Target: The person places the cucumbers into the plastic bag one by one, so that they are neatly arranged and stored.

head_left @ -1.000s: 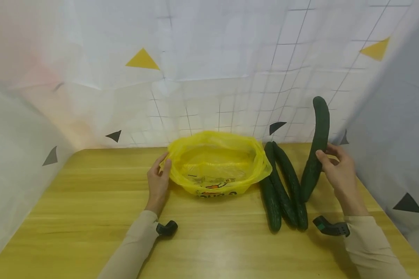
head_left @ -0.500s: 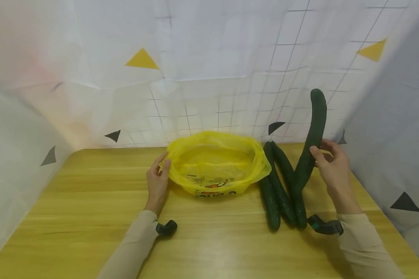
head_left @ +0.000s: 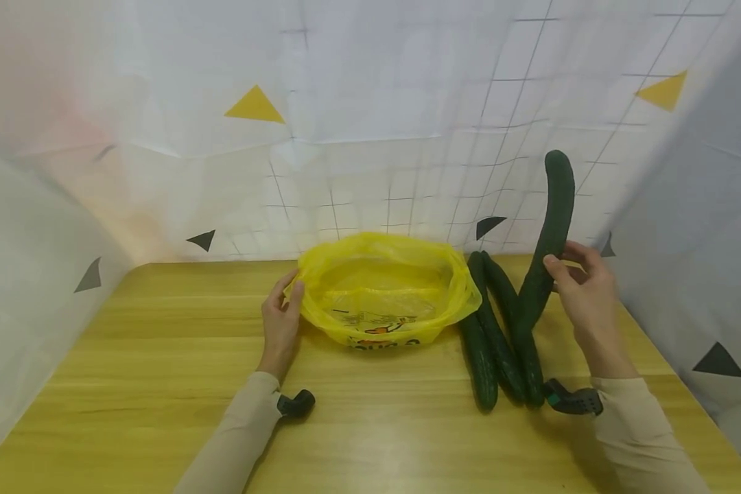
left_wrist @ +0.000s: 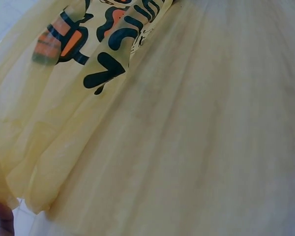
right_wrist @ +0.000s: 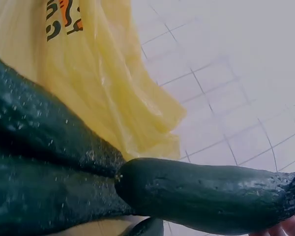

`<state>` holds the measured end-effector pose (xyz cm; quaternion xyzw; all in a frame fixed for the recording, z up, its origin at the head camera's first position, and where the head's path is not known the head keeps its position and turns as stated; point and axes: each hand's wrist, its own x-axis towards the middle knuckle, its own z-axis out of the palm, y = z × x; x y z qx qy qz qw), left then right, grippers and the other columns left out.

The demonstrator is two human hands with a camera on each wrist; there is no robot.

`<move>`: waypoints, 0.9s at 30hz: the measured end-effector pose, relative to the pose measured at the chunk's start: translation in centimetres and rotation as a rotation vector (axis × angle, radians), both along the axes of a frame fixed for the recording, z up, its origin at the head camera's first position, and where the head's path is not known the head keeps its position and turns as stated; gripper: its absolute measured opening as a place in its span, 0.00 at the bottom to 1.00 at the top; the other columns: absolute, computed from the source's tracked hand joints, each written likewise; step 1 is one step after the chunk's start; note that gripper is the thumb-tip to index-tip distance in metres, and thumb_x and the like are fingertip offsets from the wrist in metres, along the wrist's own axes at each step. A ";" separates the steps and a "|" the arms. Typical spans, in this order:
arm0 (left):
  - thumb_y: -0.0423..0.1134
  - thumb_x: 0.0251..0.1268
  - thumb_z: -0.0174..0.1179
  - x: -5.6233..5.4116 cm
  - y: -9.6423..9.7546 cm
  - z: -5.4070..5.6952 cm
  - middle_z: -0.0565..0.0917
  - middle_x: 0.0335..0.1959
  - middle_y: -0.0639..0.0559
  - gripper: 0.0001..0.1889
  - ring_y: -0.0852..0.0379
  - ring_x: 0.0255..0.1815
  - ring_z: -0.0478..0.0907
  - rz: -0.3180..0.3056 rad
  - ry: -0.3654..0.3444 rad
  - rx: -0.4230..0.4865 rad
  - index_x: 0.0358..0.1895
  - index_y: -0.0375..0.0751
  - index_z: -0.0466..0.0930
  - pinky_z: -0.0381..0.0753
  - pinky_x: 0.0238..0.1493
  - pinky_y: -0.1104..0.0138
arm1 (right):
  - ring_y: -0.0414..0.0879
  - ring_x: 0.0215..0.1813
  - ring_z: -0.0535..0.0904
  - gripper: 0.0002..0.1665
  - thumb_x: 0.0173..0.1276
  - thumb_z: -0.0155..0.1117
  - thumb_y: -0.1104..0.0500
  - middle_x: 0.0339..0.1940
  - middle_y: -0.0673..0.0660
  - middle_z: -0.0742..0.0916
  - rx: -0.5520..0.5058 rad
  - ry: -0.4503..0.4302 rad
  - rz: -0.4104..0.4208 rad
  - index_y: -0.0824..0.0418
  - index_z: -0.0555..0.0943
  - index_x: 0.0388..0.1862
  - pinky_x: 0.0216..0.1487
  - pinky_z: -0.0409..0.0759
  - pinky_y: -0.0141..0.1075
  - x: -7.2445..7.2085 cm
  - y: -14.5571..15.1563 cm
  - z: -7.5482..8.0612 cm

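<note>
A yellow plastic bag (head_left: pixel 377 241) stands with its mouth spread wide near the table's back edge. My left hand (head_left: pixel 279 333) holds its left rim between thumb and fingers; in the left wrist view only a fingertip (left_wrist: pixel 4 219) shows beside the printed bag (left_wrist: pixel 49 132). My right hand (head_left: pixel 589 295) grips a long dark green cucumber (head_left: pixel 558 199) around its middle, raised and tilted, its lower end overlapping the cucumbers below. Three more cucumbers (head_left: pixel 481 367) lie side by side against the bag's right side. The right wrist view shows the held cucumber (right_wrist: pixel 201 194) close up.
A light wooden table (head_left: pixel 358 439) carries everything. White sheeting with grid lines (head_left: pixel 370 178) rises behind it, and a pale sheet (head_left: pixel 704 226) stands along the right side. Both forearms wear a black wrist camera, such as the left one (head_left: pixel 296 405).
My right hand has moved left and slightly up with the cucumber, bringing its lower end over the rightmost lying cucumber. The left hand and the bag have stayed put.
</note>
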<state>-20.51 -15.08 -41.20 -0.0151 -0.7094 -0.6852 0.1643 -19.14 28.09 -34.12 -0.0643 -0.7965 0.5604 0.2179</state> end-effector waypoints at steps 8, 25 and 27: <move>0.43 0.70 0.53 -0.1 -0.1 -0.2 0.68 0.69 0.44 0.21 0.53 0.71 0.60 -0.007 0.005 0.001 0.64 0.41 0.71 0.64 0.68 0.55 | 0.31 0.42 0.79 0.29 0.65 0.63 0.55 0.46 0.43 0.76 -0.094 0.039 0.037 0.57 0.69 0.64 0.35 0.78 0.19 -0.2 -1.2 0.4; 0.42 0.71 0.52 -0.2 -0.1 0.0 0.68 0.68 0.43 0.21 0.51 0.68 0.65 -0.008 0.014 -0.013 0.64 0.40 0.71 0.73 0.52 0.74 | 0.36 0.43 0.79 0.27 0.63 0.65 0.59 0.46 0.48 0.77 -0.300 0.121 0.111 0.57 0.71 0.61 0.35 0.80 0.24 -0.4 -3.4 1.4; 0.43 0.71 0.52 -0.2 -0.1 0.0 0.69 0.68 0.45 0.21 0.53 0.68 0.64 -0.003 0.011 -0.016 0.64 0.40 0.71 0.71 0.58 0.68 | 0.36 0.43 0.79 0.27 0.63 0.65 0.60 0.46 0.48 0.77 -0.311 0.130 0.126 0.57 0.71 0.61 0.36 0.80 0.23 -0.4 -3.7 1.6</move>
